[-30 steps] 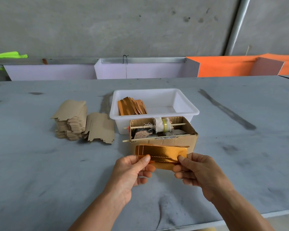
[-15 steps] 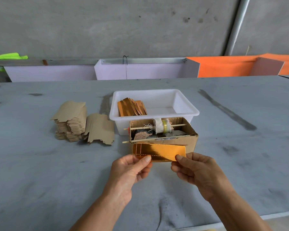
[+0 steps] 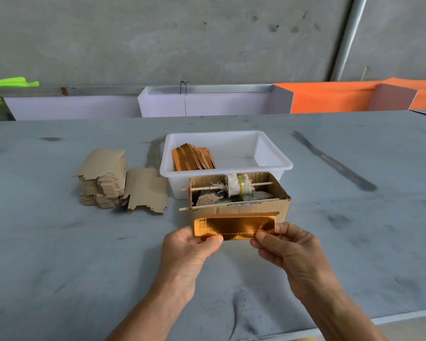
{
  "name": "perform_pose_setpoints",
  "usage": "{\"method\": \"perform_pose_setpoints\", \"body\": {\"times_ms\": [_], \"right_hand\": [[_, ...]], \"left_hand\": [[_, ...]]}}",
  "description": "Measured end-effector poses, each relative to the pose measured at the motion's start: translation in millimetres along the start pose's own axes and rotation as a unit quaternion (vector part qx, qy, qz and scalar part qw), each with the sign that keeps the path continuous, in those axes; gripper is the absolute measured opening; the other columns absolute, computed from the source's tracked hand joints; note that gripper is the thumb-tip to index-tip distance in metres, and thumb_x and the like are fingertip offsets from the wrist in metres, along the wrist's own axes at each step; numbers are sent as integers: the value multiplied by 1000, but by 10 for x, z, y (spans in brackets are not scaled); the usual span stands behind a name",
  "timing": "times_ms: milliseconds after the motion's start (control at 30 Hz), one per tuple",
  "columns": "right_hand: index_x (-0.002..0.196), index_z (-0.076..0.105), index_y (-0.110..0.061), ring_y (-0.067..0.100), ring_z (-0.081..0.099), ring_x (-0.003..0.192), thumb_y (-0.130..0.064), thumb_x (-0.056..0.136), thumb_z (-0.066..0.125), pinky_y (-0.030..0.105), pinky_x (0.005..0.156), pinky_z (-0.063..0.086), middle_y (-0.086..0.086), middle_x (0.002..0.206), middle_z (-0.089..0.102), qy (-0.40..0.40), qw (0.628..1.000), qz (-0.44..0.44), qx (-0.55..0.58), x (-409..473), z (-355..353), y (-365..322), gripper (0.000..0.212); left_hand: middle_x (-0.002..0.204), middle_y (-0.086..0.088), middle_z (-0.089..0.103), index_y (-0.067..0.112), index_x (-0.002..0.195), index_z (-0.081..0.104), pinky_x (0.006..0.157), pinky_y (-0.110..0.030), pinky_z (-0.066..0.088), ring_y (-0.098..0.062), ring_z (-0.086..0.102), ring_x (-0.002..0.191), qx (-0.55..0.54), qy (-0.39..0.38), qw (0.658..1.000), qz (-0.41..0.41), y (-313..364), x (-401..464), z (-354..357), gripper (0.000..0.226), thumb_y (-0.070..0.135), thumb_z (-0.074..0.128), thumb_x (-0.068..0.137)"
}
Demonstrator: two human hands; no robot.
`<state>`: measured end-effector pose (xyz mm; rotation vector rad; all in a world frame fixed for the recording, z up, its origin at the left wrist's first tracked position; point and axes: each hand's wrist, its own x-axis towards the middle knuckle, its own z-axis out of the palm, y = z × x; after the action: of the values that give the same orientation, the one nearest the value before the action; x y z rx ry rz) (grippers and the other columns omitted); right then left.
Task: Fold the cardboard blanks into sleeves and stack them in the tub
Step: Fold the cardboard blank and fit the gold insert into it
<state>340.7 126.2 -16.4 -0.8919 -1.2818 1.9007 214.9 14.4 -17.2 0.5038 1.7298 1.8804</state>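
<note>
Head view — two hands (image 3: 192, 247), one blank (image 3: 234, 226)

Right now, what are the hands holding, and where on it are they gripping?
Both hold one gold blank: the left hand pinches its lower left edge, the right hand its lower right end, thumbs on the shiny face.

The gold blank (image 3: 234, 227) has turned from crumpled and tilted to a flat, level strip, raised slightly toward the cardboard box (image 3: 239, 193); both hands have shifted their grip to its lower edge.
</note>
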Motion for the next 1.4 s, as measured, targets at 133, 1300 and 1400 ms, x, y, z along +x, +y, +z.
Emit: {"method": "perform_pose_setpoints", "body": {"times_ms": [133,1300,1400], "right_hand": [[73,61,-5,21,71,63,7,69,70,25,57,57,15,68,69,11,1000,-24,10,-6,40,39,16],[79,66,-8,26,73,78,-23,96,46,27,59,51,19,80,73,-31,995,44,82,8,92,151,30],[82,65,-9,25,73,78,-24,97,43,31,64,48,18,80,73,-32,993,51,99,14,69,167,31]], "left_hand": [[63,-3,70,13,67,71,61,-19,54,-12,63,58,-7,19,1000,11,-17,12,25,24,-11,69,71],[67,-14,71,4,83,69,50,-23,53,-20,66,53,-116,-26,992,45,-141,75,16,7,0,67,77],[74,-18,72,4,88,69,54,-24,54,-26,69,61,-111,-42,991,60,-158,70,5,12,12,61,83]]}}
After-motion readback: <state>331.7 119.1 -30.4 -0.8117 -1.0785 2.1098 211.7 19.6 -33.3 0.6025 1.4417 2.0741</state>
